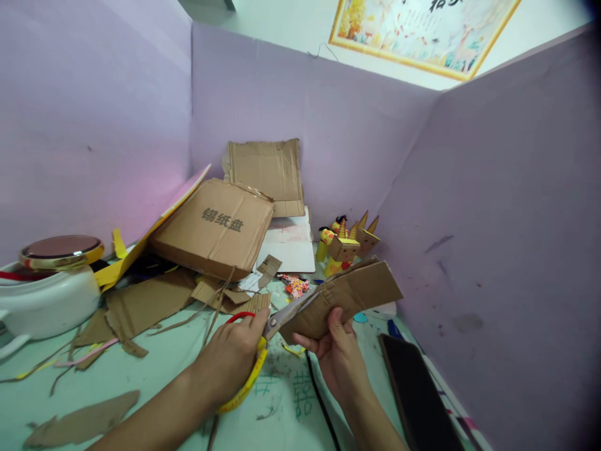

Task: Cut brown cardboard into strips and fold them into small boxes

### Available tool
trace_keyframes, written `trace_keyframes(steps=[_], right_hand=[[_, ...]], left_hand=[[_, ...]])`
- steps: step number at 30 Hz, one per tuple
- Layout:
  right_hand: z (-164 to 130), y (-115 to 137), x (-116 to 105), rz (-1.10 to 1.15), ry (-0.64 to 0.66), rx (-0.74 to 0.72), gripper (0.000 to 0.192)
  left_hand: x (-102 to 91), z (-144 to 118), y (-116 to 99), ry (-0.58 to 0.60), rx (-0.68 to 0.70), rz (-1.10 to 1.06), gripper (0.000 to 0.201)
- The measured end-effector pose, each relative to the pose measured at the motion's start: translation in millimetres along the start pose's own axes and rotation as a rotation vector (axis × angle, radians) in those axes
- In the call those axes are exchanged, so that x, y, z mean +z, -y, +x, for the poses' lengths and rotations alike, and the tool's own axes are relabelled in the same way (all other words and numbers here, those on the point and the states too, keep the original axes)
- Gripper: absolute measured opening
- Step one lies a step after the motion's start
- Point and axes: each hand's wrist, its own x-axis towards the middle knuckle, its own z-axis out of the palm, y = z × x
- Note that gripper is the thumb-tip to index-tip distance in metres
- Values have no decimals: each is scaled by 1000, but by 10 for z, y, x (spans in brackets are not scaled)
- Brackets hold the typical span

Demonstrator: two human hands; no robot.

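Note:
My left hand (233, 351) is closed round the handles of a pair of scissors (284, 317), one handle red and the other yellow. The scissor blades point right and lie along the upper edge of a brown cardboard piece (355, 293). That piece is gripped by my right hand (342, 354), thumb on its near face. Whether the blades are fully closed cannot be made out, as the cardboard covers part of them. A thin brown strip hangs by my left hand. Beyond the cardboard stand small yellow paper figures and box heads (345, 249) with spiky tops.
A closed cardboard box (213, 228) leans at the back left, before another cardboard sheet (267, 169). At left, a white pot (51, 307) carries a round mirror-like lid (61, 252). Cardboard scraps (145, 304) litter the green table. A black slab (417, 394) lies right; purple walls enclose the table.

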Motion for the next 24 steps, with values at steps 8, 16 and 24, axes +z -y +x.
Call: trace_keyframes(steps=[8,16,24], right_hand=[[-49,-85,7,-67,33,23,51],[-23,-138,-44,-101,-6,-15,61],[-6,-194,-98,-159,19,-9,55]], left_hand=[[-55,63,-148,35,30,98,63],[-74,93,-170,68,-30,85,57],[-109,79,-248,110,-93,111,55]])
